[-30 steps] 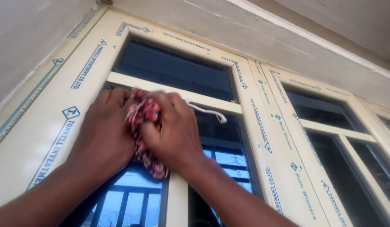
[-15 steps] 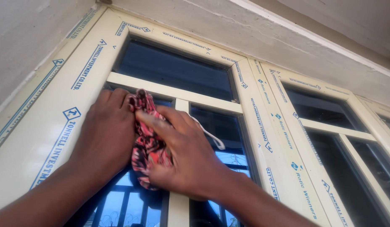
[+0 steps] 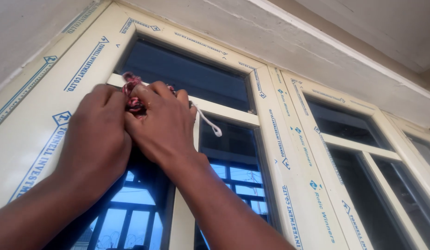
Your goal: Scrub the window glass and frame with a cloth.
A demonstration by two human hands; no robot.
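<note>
Head view: at centre left, the left hand (image 3: 97,139) lies flat on the smooth cream frame (image 3: 48,106), fingers together beside a crumpled red patterned cloth (image 3: 131,95); the right hand (image 3: 161,125) has fingers clamped on it, white cord (image 3: 210,124) dangling right.

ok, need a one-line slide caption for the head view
Left hand and right hand press a red patterned cloth against the crossbar of a cream window frame.

I'm looking at what seems a newly built home: a cream window frame (image 3: 270,139) with blue-printed protective film on it, dark panes (image 3: 192,74), rough plastered wall (image 3: 25,28) and a ceiling (image 3: 386,23) above. Glass reflects barred windows and sky.
</note>
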